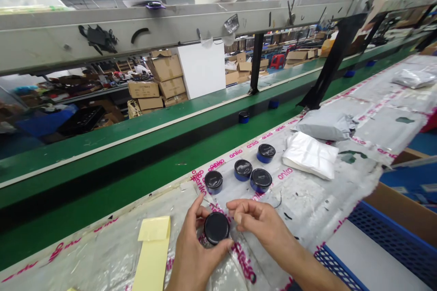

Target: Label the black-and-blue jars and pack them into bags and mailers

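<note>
A small round container with a black lid (216, 228) is gripped at its edge between the thumb and fingers of my left hand (196, 250). Just right of it, my right hand (261, 223) has its thumb and fingertips pressed together; anything between them is too small to make out. Beyond my hands stand several similar containers with black tops and blue sides, among them a near-left container (213, 183) and a right-hand container (261, 180). A strip of pale yellow paper (152, 250) lies left of my left hand.
The table (307, 200) is covered with plastic printed in pink. A white soft packet (310, 154) and a grey plastic bag (324, 125) lie to the right. Behind runs a green conveyor belt (177, 161) carrying a blue container (243, 117). A blue basket (392, 245) stands at lower right.
</note>
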The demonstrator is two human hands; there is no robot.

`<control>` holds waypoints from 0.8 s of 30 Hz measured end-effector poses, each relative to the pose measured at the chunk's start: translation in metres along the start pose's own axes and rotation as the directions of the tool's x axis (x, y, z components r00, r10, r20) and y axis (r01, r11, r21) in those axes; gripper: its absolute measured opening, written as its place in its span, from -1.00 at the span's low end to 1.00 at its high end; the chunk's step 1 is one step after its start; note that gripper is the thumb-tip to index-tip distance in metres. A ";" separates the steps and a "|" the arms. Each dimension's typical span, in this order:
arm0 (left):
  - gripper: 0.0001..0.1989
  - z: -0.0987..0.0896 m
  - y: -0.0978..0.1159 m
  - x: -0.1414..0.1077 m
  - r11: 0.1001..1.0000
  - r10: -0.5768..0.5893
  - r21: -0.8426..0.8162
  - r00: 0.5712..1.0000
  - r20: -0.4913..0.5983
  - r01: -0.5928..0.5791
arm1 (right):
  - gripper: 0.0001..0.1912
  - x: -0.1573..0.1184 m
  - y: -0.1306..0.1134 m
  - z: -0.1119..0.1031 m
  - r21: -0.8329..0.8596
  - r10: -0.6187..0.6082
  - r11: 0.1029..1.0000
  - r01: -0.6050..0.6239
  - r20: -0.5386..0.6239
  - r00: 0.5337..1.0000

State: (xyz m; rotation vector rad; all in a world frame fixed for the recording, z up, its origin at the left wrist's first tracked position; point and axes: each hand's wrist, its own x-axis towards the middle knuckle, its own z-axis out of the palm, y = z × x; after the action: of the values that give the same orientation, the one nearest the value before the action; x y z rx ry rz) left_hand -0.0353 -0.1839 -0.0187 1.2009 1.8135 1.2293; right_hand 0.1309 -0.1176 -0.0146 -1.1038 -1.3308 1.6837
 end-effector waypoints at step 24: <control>-0.15 -0.011 -0.002 0.009 0.999 0.011 0.027 0.954 0.300 -0.020 | -0.69 0.001 0.001 0.009 0.188 0.074 0.979 -0.077 0.023 0.997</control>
State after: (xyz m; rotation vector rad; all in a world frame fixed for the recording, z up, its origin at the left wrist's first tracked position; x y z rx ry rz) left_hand -0.0492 -0.1804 -0.0169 1.3407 1.6043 0.9689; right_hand 0.1218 -0.1201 -0.0145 -1.0436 -1.1240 1.8360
